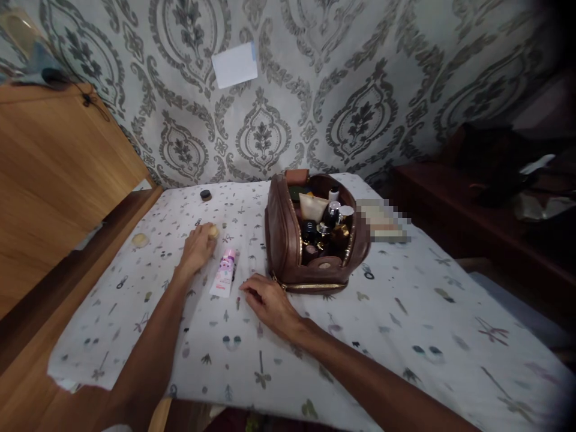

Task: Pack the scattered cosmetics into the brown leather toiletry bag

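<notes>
My left hand [198, 247] rests on the cloth with its fingers closed around a small pale yellow round piece [213, 231], whose exact kind is not clear. Just right of that hand lies a pink and white tube [224, 273] with a cartoon print. My right hand [272, 305] is low over the cloth, fingers loosely curled and apart, with nothing visible in them. It is beside the front left corner of a brown toiletry bag [281, 234]. The bag stands unzipped, full of bottles, jars and a cream tube [314, 207].
A second pale yellow round piece [140, 240] lies at the left, and a small dark-lidded jar [206, 195] farther back. A blurred flat item [382, 221] is right of the bag. Patterned cloth [405, 336] covers the table. Wooden furniture [58, 180] borders the left; a dark red surface [432, 192] the right.
</notes>
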A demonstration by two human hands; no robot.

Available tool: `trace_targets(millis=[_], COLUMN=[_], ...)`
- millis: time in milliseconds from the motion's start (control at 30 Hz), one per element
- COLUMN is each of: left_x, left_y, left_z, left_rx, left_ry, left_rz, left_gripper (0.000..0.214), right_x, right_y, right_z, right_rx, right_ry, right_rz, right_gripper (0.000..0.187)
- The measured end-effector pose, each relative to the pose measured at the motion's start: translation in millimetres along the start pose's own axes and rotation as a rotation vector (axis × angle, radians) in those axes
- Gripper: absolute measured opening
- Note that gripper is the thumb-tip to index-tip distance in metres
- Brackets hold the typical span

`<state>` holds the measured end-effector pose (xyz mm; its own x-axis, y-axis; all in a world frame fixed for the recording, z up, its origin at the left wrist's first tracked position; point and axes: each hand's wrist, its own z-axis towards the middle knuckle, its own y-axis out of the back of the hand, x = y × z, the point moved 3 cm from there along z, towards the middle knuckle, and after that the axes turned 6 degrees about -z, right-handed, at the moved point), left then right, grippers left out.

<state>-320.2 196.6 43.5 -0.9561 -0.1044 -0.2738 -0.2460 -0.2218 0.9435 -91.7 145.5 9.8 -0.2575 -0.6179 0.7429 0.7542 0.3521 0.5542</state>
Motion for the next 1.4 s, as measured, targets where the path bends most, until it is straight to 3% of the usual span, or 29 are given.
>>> trace_targets(millis=[167,300,500,733,900,1067,1200,1400], left_x=[-0.6,-1.9,-28.6,-60.5,-56.3,-54.9,-56.1,-53.8], left_y=[2.6,2.3,13.0,16.3,9.5,7.0,7.8,11.7], left_z=[-1.2,-5.2,-18.1,-30.2,-31.7,-32.0,-32.6,-32.4], left_rx=[-0.025,-0.089,-0.182,0.110,0.212,0.335,0.372,0.284], left_ry=[0.020,0.007,-0.132,-0.095,-0.047,-0.064,-0.099,-0.012], left_rz=[-0.068,-0.057,0.045,-0.042,0.000,0.011,0.003,0.068], left_gripper=[0.033,0.034,0.027,0.029,0.036,0.027,0.020,0.025], right_x=[0.8,0.9,-0.2,-0.5,-1.3,-1.3,-0.3,0.2], right_y=[0.0,0.5,-0.5,-0.2,-0.2,0.3,0.9,0.9], right_z=[0.4,-0.1,-1.0,-1.1,-1.5,-0.6,-0.3,0.4], right_rx=[0.002,-0.001,-0.013,-0.007,0.003,0.006,0.004,-0.002], right_ry=[-0.003,-0.008,-0.021,-0.009,-0.023,-0.022,-0.006,0.003], right_rz=[0.010,0.008,0.004,-0.013,-0.008,0.009,0.000,0.002], right_gripper=[0.019,0.020,0.020,0.019,0.019,0.018,0.018,0.020])
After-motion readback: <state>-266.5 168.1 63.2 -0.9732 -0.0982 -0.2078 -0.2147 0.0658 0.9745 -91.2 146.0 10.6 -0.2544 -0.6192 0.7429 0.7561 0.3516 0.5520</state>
